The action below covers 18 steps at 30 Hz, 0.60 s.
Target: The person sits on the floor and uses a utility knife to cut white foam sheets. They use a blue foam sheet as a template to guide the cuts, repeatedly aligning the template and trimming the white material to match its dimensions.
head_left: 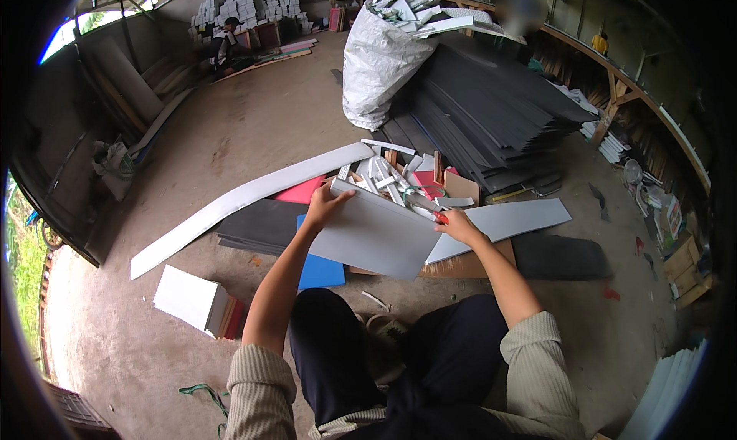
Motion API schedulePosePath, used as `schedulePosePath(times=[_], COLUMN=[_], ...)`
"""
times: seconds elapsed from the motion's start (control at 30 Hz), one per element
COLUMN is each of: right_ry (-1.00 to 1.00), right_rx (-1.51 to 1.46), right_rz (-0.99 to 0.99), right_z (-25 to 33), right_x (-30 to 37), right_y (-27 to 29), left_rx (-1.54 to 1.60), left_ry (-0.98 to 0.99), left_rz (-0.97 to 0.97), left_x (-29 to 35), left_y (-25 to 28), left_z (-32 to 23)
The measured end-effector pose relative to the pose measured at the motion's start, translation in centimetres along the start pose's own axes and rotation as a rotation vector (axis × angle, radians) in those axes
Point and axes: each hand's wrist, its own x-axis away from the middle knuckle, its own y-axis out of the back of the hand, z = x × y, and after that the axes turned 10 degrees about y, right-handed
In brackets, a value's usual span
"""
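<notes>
My left hand [332,203] grips the upper left corner of a light grey foam sheet [376,240], thumb on its face. The sheet is tilted up in front of my knees. My right hand [462,229] is closed around a red-handled knife [441,218] at the sheet's right end. Its blade seems to lie along the sheet's far edge; I cannot tell whether it is cutting in. Just beyond lies a heap of foam offcuts [391,177], mostly white with some red and brown. A white foam strip [510,221] lies under my right wrist.
A long white strip [246,193] and black sheets [257,225] lie left; a blue sheet [321,272] is nearer. Cut pieces [188,298] are stacked by my left arm. Beyond the heap stand a full white sack [380,67] and stacked black sheets [491,110]. A person [224,48] crouches far left.
</notes>
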Motion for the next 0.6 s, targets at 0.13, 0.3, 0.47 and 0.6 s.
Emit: schedulePosePath(times=[0.13, 0.3, 0.47, 0.6], right_ry=[-0.117, -0.329, -0.415, -0.322], right_rx=[-0.086, -0.110, -0.202, -0.066], right_rz=[-0.003, -0.115, -0.244, -0.457], right_z=[0.1, -8.1, -11.1, -8.6], right_x=[-1.4, -4.2, -10.1, -11.9], right_y=[-3.8, -11.2, -17.1, -21.7], left_rx=[-0.025, 0.340, 0.704, 0.924], left_ry=[0.203, 0.364, 0.486, 0.586], left_rz=[-0.044, -0.189, -0.489, -0.551], left_x=[0.2, 0.7, 1.8, 4.0], left_y=[1.6, 3.0, 4.1, 1.9], left_z=[4.4, 10.0, 17.4, 21.0])
